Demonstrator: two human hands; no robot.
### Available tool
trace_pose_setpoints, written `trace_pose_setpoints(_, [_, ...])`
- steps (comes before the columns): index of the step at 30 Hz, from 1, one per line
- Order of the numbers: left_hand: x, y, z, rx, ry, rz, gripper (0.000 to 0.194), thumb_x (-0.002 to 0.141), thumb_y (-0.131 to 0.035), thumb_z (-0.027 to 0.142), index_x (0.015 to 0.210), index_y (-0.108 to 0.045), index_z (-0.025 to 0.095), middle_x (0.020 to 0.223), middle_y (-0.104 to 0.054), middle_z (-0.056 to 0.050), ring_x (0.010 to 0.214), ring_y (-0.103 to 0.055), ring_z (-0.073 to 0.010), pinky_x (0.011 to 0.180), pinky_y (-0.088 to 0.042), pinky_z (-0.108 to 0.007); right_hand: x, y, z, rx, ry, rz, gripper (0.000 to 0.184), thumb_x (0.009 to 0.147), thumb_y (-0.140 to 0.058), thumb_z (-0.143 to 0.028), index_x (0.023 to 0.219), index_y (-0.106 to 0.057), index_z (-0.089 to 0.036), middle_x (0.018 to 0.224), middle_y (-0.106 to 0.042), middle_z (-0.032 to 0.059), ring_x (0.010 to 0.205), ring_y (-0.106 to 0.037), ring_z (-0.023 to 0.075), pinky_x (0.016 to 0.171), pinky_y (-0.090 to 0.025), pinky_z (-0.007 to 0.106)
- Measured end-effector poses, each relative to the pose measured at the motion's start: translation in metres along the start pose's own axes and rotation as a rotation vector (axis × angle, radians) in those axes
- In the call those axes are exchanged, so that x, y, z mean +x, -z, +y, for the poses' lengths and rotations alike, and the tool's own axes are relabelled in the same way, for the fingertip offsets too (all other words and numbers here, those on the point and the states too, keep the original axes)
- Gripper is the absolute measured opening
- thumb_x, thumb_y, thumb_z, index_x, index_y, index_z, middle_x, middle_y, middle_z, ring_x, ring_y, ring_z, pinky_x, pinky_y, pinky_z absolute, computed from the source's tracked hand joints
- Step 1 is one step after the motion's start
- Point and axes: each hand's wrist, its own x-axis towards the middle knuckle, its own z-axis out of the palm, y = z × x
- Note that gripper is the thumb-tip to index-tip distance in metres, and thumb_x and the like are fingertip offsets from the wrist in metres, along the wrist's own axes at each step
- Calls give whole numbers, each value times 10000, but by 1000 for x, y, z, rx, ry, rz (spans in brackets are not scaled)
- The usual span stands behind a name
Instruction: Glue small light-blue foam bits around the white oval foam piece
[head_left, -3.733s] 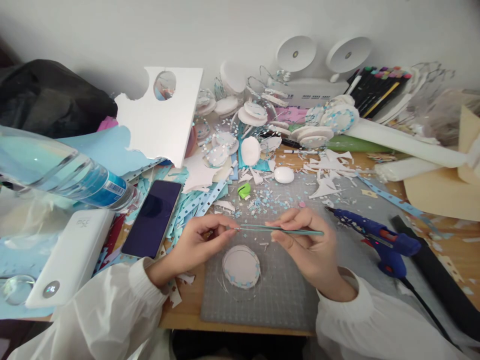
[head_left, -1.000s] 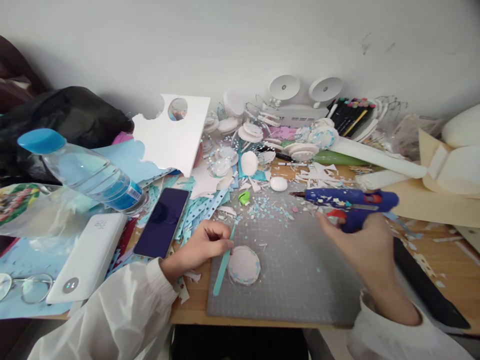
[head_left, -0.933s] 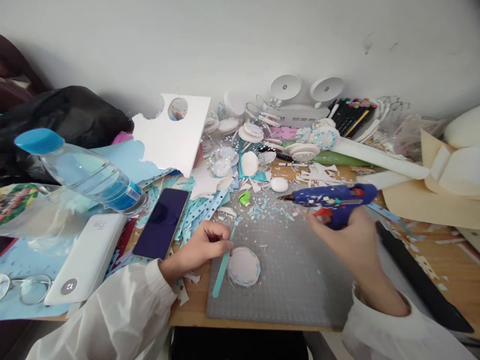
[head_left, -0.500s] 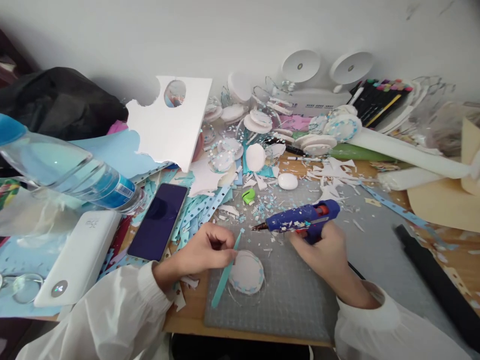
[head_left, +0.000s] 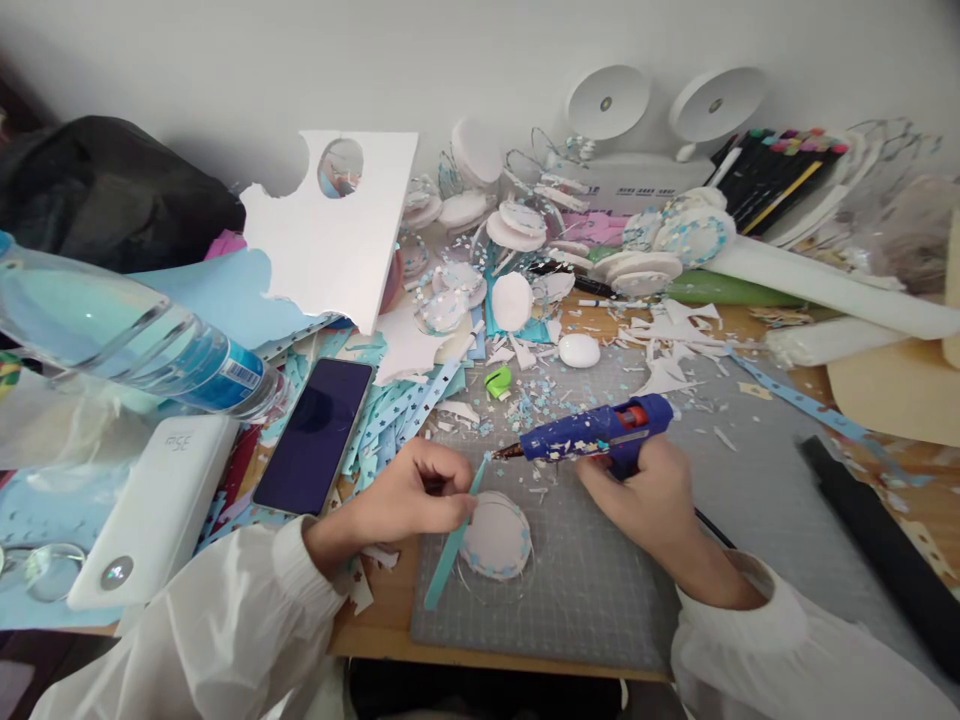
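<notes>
My left hand (head_left: 424,490) pinches a pair of teal tweezers (head_left: 448,562), tilted with the tip up and to the right. At that tip sits a tiny light-blue paper shape (head_left: 487,456). A blue glue gun (head_left: 592,432), speckled with paper bits, is in the grip of my right hand (head_left: 645,490). Its dark nozzle points left and meets, or nearly meets, the tiny shape. Below the tweezers' tip a white disc (head_left: 495,537) edged with small blue shapes lies on the grey cutting mat (head_left: 577,610); a thin clear loop shows around it.
Paper scraps and several decorated white discs (head_left: 517,225) crowd the back. A phone (head_left: 313,435), white power bank (head_left: 157,510) and water bottle (head_left: 187,350) lie left. Farther back are a green clip-like item (head_left: 498,382) and a white oval (head_left: 579,350). A black bar (head_left: 877,550) lies right.
The glue gun has moved slightly left, bringing its nozzle to the small blue shape at the tweezers' tip. My left hand has barely moved. The view has shifted a little.
</notes>
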Motion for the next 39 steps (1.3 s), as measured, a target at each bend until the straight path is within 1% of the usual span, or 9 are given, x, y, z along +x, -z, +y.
trace_pose_setpoints(8, [0, 0, -1, -11, -12, -14, 313, 700, -582, 216, 487, -357, 174, 472, -324, 54, 471, -287, -65, 447, -213, -211, 2, 0, -1, -19, 12, 11, 324, 641, -546, -311, 426, -312, -247, 341, -327, -52, 333, -311, 92, 357, -266, 237])
trace_pose_setpoints(15, [-1, 0, -1, -5, -26, -24, 315, 698, -580, 205, 487, -347, 175, 470, -310, 58, 462, -274, -61, 436, -198, -210, -1, -2, 3, -39, 52, 36, 308, 661, -537, -299, 448, -322, -243, 361, -338, -55, 341, -322, 94, 372, -275, 237])
trace_pose_setpoints(22, [0, 0, 0, -5, -16, -25, 318, 695, -577, 207, 483, -343, 174, 469, -314, 58, 459, -275, -59, 438, -201, -209, -3, -2, 4, -49, 67, 43, 321, 667, -535, -275, 468, -285, -250, 367, -301, -64, 336, -320, 96, 379, -272, 245])
trace_pose_setpoints(25, [0, 0, 0, -6, -8, -27, 319, 694, -578, 212, 482, -342, 177, 469, -314, 58, 456, -286, -62, 439, -208, -211, -4, -3, 8, -96, 116, 45, 263, 695, -550, -276, 503, -373, -238, 389, -390, -48, 342, -379, 109, 377, -296, 248])
trace_pose_setpoints(28, [0, 0, -1, -3, -5, -33, 322, 697, -582, 217, 483, -345, 176, 466, -318, 57, 455, -287, -62, 439, -204, -210, -5, -3, 12, -179, 260, 112, 103, 723, -591, -284, 689, -542, -200, 583, -609, 26, 495, -574, 172, 468, -425, 273])
trace_pose_setpoints(31, [0, 1, -2, -4, -7, -26, 330, 696, -588, 220, 482, -341, 176, 465, -322, 55, 459, -290, -62, 443, -204, -211, -3, 0, 16, -232, 329, 217, 188, 726, -638, -311, 855, -582, -185, 732, -672, 53, 635, -646, 205, 565, -486, 296])
trace_pose_setpoints(33, [0, 1, -2, -11, 1, -18, 323, 690, -588, 225, 480, -348, 176, 464, -330, 53, 462, -298, -65, 448, -210, -213, 0, 6, 19, -284, 286, 273, 189, 710, -662, -318, 829, -586, -192, 691, -646, 40, 605, -627, 198, 543, -462, 290])
trace_pose_setpoints(35, [0, 1, -1, -22, 12, -15, 314, 682, -590, 239, 478, -360, 176, 463, -341, 51, 462, -305, -68, 452, -215, -215, 5, 15, 23, -356, 206, 333, 194, 689, -686, -350, 730, -572, -198, 600, -586, 34, 542, -582, 193, 510, -415, 296])
trace_pose_setpoints(39, [1, 2, 3, -44, 11, 14, 339, 662, -601, 278, 464, -344, 180, 452, -322, 54, 457, -304, -71, 457, -224, -220, 15, 44, 39, -374, -14, 352, 296, 654, -696, -441, 634, -508, -214, 522, -515, 44, 481, -505, 187, 500, -364, 322])
